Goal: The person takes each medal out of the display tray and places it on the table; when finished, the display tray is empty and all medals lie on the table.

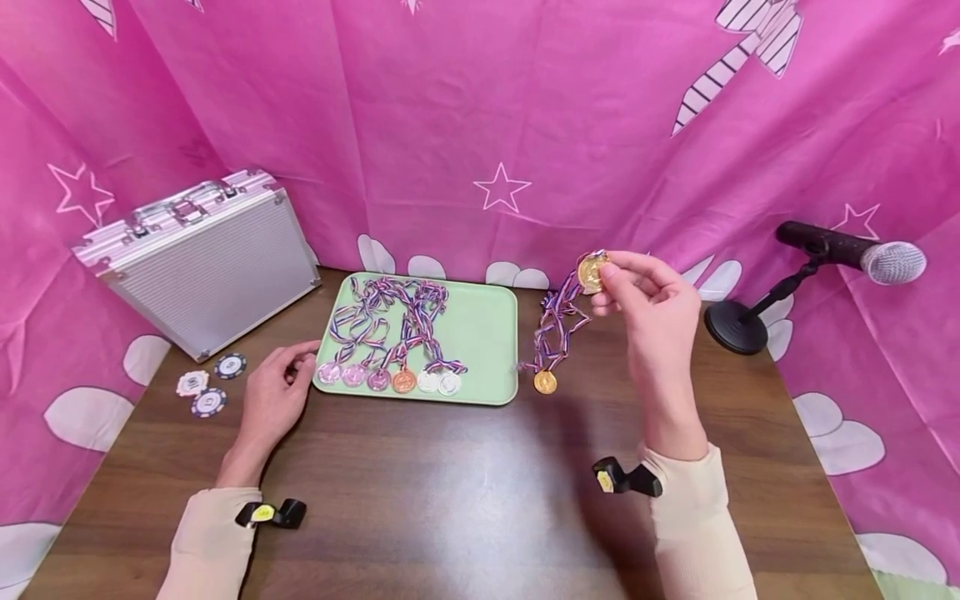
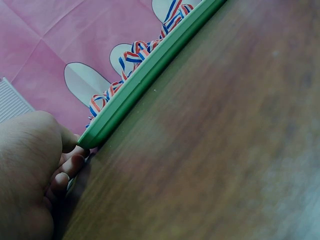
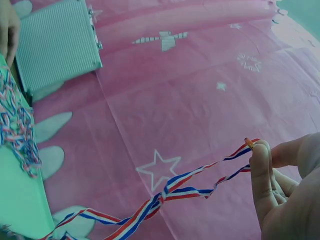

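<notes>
Raised above the table, my right hand [image 1: 652, 308] pinches a gold medal [image 1: 592, 272] between thumb and fingers. Its striped red, white and blue ribbon [image 3: 162, 197] trails down to the table right of the green tray [image 1: 491, 333]. A second gold medal [image 1: 545, 382] lies there, beside the tray's right edge. My left hand [image 1: 277, 387] holds the tray's left edge, thumb at the rim and fingers curled by the near corner [image 2: 92, 140]. Along the tray's near side lie several medals, including a bronze one [image 1: 404, 381] and silver ones [image 1: 449, 382], their tangled ribbons [image 1: 420, 312] spread behind.
A silver aluminium case [image 1: 217, 275] stands at the back left, with poker chips [image 1: 208, 402] in front of it. At the right back is a microphone [image 1: 847, 250] on a black round-based stand [image 1: 737, 327]. A pink curtain [image 1: 435, 150] surrounds the wooden table [image 1: 420, 500].
</notes>
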